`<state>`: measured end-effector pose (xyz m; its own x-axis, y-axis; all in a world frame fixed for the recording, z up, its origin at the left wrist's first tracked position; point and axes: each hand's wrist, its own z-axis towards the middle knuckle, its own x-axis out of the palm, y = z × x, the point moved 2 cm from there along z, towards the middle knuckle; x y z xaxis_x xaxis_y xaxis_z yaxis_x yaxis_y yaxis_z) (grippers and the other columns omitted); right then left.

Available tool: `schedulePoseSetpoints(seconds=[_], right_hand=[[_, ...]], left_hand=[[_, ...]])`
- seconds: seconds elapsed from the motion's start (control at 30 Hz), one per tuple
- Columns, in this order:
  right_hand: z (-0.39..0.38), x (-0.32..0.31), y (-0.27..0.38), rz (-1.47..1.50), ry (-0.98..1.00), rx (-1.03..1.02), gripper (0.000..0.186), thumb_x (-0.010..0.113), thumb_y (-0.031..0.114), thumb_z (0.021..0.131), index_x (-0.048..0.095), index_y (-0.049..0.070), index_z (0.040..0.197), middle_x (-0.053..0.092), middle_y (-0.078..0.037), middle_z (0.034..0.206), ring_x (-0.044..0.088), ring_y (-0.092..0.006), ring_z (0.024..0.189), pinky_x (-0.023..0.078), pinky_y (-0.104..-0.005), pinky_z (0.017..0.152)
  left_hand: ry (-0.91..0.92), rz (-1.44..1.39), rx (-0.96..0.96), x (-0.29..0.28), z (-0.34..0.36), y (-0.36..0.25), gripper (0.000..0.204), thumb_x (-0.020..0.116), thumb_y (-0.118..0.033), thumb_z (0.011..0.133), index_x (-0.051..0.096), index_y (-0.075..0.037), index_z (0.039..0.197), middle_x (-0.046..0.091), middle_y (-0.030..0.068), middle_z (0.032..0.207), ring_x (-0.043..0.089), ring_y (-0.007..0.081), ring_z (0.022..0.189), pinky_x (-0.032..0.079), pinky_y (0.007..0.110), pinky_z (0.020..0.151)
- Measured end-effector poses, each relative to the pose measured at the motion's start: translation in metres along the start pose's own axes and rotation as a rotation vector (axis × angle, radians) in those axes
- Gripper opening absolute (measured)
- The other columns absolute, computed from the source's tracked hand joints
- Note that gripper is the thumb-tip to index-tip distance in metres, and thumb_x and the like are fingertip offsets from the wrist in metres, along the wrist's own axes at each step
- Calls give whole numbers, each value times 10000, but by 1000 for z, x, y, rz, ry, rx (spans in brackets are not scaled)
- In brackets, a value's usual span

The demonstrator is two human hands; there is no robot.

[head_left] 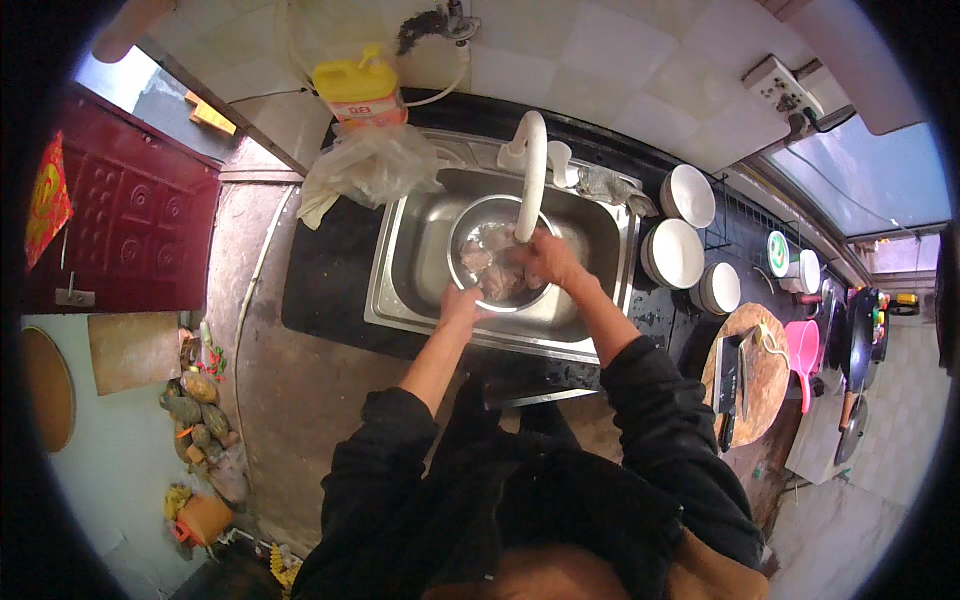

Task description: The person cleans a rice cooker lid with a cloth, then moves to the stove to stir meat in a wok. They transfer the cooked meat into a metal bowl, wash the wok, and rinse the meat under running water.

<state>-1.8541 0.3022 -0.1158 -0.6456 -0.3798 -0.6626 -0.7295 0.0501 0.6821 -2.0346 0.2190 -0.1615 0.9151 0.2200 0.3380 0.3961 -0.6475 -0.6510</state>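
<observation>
A round metal bowl point(456, 232) sits in the stainless steel sink point(408, 255), under the white curved faucet point(534, 165). Chunks of pinkish raw meat point(482, 262) lie in it, seemingly in water. My left hand point(463, 307) grips the bowl's near-left rim, closed around the edge. Reaching in from the right, my right hand point(548, 258) is inside the bowl among the meat, just below the spout. Its fingers are partly hidden and blurred, so whether they hold a chunk does not show.
A yellow jug point(355, 82) and a crumpled plastic bag point(375, 165) stand at the sink's back left. White bowls point(676, 252) line the right counter. Beyond them, a cleaver point(729, 375) rests on a round wooden chopping board point(765, 375), near a pink ladle point(802, 350) and a wok point(858, 335).
</observation>
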Motion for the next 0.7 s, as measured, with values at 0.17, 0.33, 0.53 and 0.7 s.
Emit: schedulePoseSetpoints(seconds=[0.17, 0.33, 0.53, 0.7], right_hand=[[-29, 32, -6, 113, -109, -112, 556, 733, 141, 708, 551, 27, 1221, 669, -212, 986, 660, -327, 957, 522, -383, 841], [4, 14, -5, 370, -92, -4, 458, 695, 115, 731, 598, 40, 1172, 669, -142, 1088, 653, -255, 996, 519, -346, 864], [26, -10, 1, -58, 114, -15, 458, 722, 173, 729, 642, 106, 1175, 675, -130, 1121, 643, -263, 1048, 512, -361, 889], [7, 30, -10, 152, -131, 52, 427, 739, 260, 733, 655, 50, 1095, 687, -188, 988, 668, -329, 946, 521, -409, 821]], left_hand=[[-32, 64, -7, 3, -2, -2, 516, 516, 26, 774, 455, 7, 1286, 535, 175, 1186, 625, 331, 1006, 634, 454, 685], [-42, -9, -101, -4, 5, 2, 515, 504, 39, 757, 454, 29, 1269, 535, 183, 1171, 631, 343, 988, 637, 444, 681], [-31, 24, 9, -5, -4, 0, 451, 501, 18, 773, 465, 31, 1223, 584, 183, 1134, 647, 351, 967, 617, 479, 703], [49, -26, -37, 8, -7, -1, 477, 524, 28, 760, 483, 4, 1234, 598, 165, 1124, 651, 316, 970, 611, 466, 690]])
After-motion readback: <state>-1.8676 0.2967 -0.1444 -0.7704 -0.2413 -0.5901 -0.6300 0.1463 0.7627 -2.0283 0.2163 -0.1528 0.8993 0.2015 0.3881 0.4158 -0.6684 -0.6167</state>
